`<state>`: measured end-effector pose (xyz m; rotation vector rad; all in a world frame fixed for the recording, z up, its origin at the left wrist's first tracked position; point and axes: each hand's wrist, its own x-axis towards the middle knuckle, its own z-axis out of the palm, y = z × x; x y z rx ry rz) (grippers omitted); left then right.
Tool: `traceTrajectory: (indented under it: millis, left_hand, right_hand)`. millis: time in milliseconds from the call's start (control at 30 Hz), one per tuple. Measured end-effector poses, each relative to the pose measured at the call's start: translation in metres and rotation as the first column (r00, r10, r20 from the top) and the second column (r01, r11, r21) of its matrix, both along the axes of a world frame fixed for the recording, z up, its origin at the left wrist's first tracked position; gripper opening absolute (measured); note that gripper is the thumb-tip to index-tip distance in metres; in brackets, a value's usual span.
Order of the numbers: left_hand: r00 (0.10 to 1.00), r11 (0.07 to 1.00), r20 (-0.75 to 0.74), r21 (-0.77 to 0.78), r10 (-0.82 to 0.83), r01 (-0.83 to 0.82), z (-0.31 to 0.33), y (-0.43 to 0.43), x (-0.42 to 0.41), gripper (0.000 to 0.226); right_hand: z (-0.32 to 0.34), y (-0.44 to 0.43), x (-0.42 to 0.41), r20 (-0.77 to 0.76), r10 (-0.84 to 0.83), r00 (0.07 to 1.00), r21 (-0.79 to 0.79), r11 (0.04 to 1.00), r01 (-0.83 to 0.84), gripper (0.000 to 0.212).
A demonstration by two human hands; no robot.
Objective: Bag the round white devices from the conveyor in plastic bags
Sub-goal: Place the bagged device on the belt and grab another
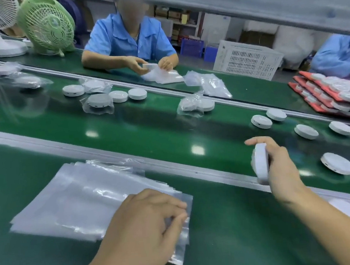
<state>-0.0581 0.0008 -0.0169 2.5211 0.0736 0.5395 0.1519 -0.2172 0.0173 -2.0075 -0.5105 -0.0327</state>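
bright, even overhead light; white glare patches sit on the glossy green conveyor point(148, 131) and streaks shine on the plastic bags point(73, 199). shadows are soft and faint. the left hand point(144, 222) (fingertips point(180, 205) most) and the round white device point(261, 162) in the right hand point(281, 164) smear with motion; the rail point(98, 150) bows toward the edges.

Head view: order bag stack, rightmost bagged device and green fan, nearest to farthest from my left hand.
1. Bag stack: pinched by the left hand, near side.
2. Rightmost bagged device: mid-belt, ahead.
3. Green fan: far left, beyond the belt.
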Motion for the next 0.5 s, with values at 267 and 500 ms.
traceTrajectory:
  millis: [267,500]
  left_hand:
    - [0.997,0.910,0.057,-0.413,0.061,-0.032,0.013,-0.013,-0.007,0.013]
    - [1.000,0.941,-0.001,-0.338,-0.008,0.008,0.018,-0.001,-0.009,0.023]
  right_hand:
    - [-0.024,0.004,-0.093,0.727,0.468,0.502,-0.261,0.865,-0.428,0.035]
    - [-0.032,0.002,-0.093,0.744,0.240,0.623,0.040,0.916,-0.400,0.021]
